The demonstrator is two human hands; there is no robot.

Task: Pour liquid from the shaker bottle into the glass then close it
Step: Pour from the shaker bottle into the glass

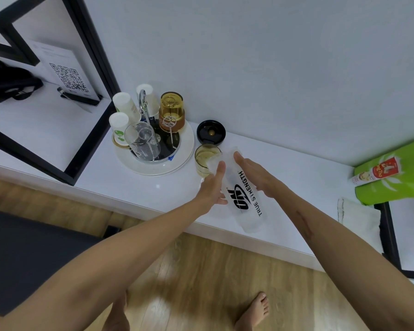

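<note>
Nearest the camera, two bare feet [252, 311] stood on the wooden floor [201, 271], with both forearms reaching forward over the edge of the white tabletop [134, 187]. The left hand [213, 187] and the right hand [253, 173] together held the shaker bottle [243, 199], a clear plastic one with black lettering along its side. The left hand's fingers were wrapped against the bottle's left side, thumb pointing up toward the mouth; the right hand lay fairly flat and extended along the bottle's right side. The bottle was tipped forward, base toward the person and raised, open mouth resting at the rim of the glass [206, 161].

The glass stood upright on the tabletop, just beyond the left hand, and held a pale yellowish liquid. Just behind it lay the black lid [210, 133], flat on the tabletop and apart from the bottle.

To the left of the glass sat a round white tray [184, 154] carrying an upturned clear glass, three upturned paper cups [124, 103] and an upturned amber glass [171, 111]. At the right edge lay a green bag [392, 185] and a folded white cloth [359, 218]. Farther left, a black-framed shelf held a QR code card [67, 77].
</note>
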